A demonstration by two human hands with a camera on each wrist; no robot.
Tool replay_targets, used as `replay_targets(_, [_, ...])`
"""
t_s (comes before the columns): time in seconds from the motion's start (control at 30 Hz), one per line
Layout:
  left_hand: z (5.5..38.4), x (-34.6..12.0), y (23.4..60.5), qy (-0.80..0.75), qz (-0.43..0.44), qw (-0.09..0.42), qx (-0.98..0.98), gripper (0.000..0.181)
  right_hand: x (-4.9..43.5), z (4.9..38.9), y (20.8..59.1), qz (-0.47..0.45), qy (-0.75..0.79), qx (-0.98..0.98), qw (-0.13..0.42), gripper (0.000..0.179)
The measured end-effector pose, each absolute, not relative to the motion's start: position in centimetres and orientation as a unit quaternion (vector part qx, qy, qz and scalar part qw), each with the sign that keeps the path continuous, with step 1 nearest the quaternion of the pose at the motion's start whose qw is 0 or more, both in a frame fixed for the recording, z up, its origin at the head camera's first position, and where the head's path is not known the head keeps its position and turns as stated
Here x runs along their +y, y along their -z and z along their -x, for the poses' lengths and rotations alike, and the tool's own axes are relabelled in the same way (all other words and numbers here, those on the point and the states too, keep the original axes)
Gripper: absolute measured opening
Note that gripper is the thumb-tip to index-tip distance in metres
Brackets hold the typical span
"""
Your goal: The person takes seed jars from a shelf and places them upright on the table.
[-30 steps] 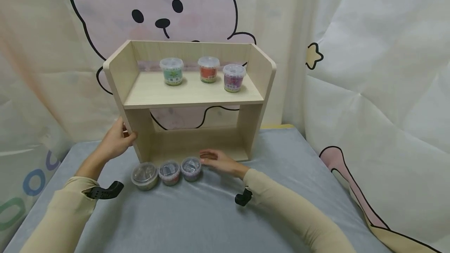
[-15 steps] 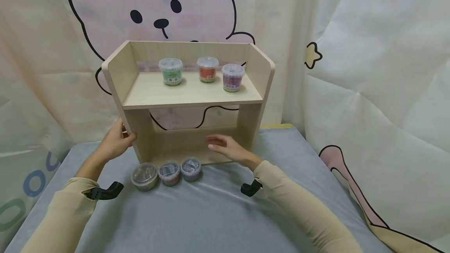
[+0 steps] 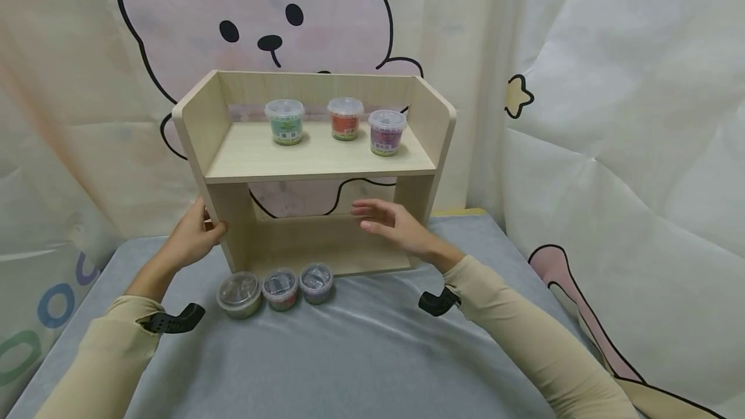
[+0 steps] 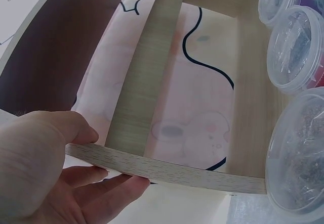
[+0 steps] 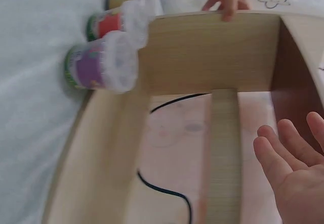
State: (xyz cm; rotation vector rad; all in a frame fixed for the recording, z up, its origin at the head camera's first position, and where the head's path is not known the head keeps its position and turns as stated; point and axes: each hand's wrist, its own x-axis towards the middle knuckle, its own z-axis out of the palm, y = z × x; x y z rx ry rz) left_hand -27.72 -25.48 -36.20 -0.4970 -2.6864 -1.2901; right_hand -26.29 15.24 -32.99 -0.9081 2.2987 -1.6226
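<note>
A light wooden two-tier shelf (image 3: 320,170) stands on the table. My left hand (image 3: 194,235) grips the edge of its left side panel (image 4: 167,169), thumb on the inner face and fingers outside. My right hand (image 3: 398,225) hovers before the lower compartment, fingers loosely extended and holding nothing. Three lidded plastic tubs stand on the table along the shelf's front: a larger one (image 3: 239,294) at left, a red-labelled one (image 5: 109,24) in the middle and a purple-labelled one (image 5: 90,67) at right. On the upper tier stand a green tub (image 3: 286,123), a red tub (image 3: 346,119) and a purple tub (image 3: 387,132).
A blue-grey cloth (image 3: 326,367) covers the table. Pale curtains with cartoon drawings (image 3: 611,115) hang behind and to the sides. The shelf's back is partly open, with a crossbar (image 4: 144,72) across it.
My right hand has moved up and to the right, away from the right-hand front tub. The left hand keeps its grip on the shelf, and the tubs stay in place.
</note>
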Motion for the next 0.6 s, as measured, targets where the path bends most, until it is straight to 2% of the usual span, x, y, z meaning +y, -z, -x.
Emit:
replay_targets(0.33, [27.9,-25.4,36.3,0.428,0.163,0.056,-0.887,0.076,16.6,25.7,29.0,0.324,0.553,0.765,0.061,0.048])
replay_targets(0.6, [28.0,-25.6,36.4,0.43,0.167,0.058,-0.885,0.074,17.7,26.1,26.6,0.29,0.574,0.765,0.03,0.051])
